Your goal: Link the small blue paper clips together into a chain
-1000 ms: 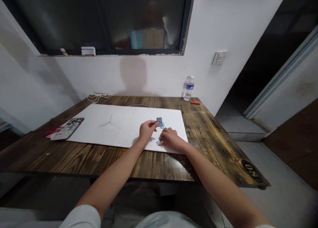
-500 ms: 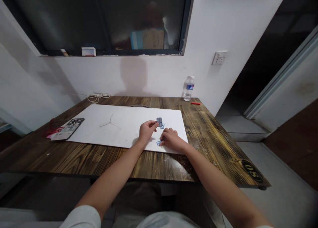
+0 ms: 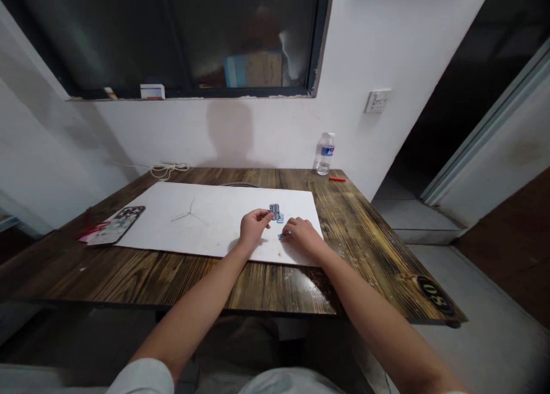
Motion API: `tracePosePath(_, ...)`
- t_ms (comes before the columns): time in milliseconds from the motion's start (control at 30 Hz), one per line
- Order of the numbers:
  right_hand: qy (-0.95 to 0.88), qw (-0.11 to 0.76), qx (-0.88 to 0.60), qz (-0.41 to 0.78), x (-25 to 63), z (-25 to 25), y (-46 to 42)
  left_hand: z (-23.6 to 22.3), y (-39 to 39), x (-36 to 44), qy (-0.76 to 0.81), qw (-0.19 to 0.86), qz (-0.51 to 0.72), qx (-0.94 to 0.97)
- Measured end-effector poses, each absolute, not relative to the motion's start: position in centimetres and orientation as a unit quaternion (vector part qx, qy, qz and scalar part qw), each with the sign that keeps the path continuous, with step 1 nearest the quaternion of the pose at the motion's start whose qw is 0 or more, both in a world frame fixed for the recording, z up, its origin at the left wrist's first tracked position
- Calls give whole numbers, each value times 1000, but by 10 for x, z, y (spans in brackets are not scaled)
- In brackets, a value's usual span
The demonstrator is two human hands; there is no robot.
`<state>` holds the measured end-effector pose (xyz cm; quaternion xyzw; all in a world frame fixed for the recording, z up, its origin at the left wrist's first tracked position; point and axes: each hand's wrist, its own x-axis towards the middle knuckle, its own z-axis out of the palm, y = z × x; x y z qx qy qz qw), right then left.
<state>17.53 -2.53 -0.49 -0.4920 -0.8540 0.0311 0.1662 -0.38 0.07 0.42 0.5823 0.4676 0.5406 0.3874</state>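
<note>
On a white board lying on a wooden table stands a small stack of blue paper clips, with another blue clip beside it. My left hand rests on the board, its curled fingertips against the stack's left side. My right hand is lower right of the stack, its fingertips on a small blue paper clip. Part of that clip is hidden under the fingers.
A phone and a red-and-pink item lie at the table's left. A water bottle, a small red stick and a white cord lie along the wall side. The table's right edge drops to a concrete floor.
My right hand has moved up and to the right, and the small blue clip has shifted with it. My left hand and the stack have stayed in place.
</note>
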Motion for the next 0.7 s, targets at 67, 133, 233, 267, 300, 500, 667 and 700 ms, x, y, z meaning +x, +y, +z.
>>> tracePosePath(67,-857,152,-493,7,177,-3,-25,4,1,-4,467,388,541,582)
tracePosePath(133,-861,137,-489,-10,178,-2,-24,4,1,-4,466,389,542,581)
tracePosePath(233,-874,116,-471,-29,178,-1,-24,4,1,-4,467,390,542,580)
tracePosePath(267,-879,109,-463,-33,178,0,-25,4,1,-4,468,390,541,580)
tracePosePath(300,-884,101,-455,-35,178,0,-25,4,0,-4,469,390,540,579)
tracePosePath(500,-892,73,-444,-42,177,2,-25,6,-2,-3,474,383,536,584)
tracePosePath(667,-893,81,-441,-36,176,3,-26,5,-1,-3,476,382,532,587)
tracePosePath(700,-892,82,-444,-31,175,3,-26,5,-1,-3,477,380,531,588)
